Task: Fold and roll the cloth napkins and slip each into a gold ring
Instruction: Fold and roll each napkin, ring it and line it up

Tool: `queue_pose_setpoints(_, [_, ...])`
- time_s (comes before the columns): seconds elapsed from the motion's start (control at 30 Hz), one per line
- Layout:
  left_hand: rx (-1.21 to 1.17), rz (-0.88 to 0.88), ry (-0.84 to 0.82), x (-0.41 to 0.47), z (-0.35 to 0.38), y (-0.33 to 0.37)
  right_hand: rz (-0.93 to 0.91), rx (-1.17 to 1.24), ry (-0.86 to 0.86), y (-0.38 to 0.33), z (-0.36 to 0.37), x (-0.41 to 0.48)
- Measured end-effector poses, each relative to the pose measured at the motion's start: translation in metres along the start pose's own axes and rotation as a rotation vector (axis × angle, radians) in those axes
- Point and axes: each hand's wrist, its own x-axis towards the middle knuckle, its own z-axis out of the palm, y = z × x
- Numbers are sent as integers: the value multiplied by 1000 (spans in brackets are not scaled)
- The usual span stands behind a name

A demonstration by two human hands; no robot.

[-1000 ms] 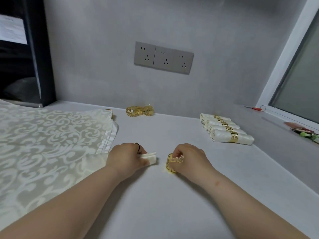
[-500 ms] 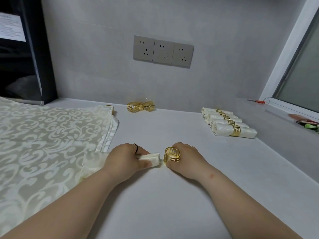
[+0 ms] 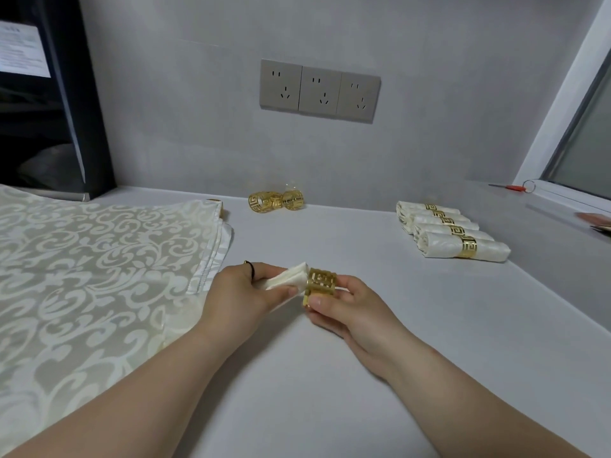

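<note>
left hand (image 3: 244,292) grips rolled napkin (image 3: 286,281), tip meeting ring; right hand (image 3: 344,309) pinches gold ring (image 3: 321,283) at table (image 3: 330,375) centre | four ringed napkins (image 3: 453,234) at 2 o'clock; spare rings (image 3: 276,200) at 12; flat cloths (image 3: 82,259) at 9

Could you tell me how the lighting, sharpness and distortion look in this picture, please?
Head view: soft, even light, no glare; faint shadows beneath the left hand and right hand; wide-angle lens tilts the window frame; gold ring and napkin sharp.
</note>
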Motion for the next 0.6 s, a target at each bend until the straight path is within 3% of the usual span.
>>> queue_pose_setpoints(0.1, [4,27,-44,-1,3,0,-42,16,4,3,2,2])
queue_pose_setpoints(0.27, [16,59,-125,-5,5,1,-78,-176,-57,4,-1,-2])
queue_pose_setpoints(0.4, [-16,48,-265,-4,-2,3,-77,-219,-98,4,-2,-1])
queue_pose_setpoints(0.53, [-179,-33,-332,-2,-5,-2,-73,-210,-79,5,-5,1])
queue_pose_setpoints(0.6, [-86,20,-371,-5,-3,1,-76,-221,-69,5,-3,2])
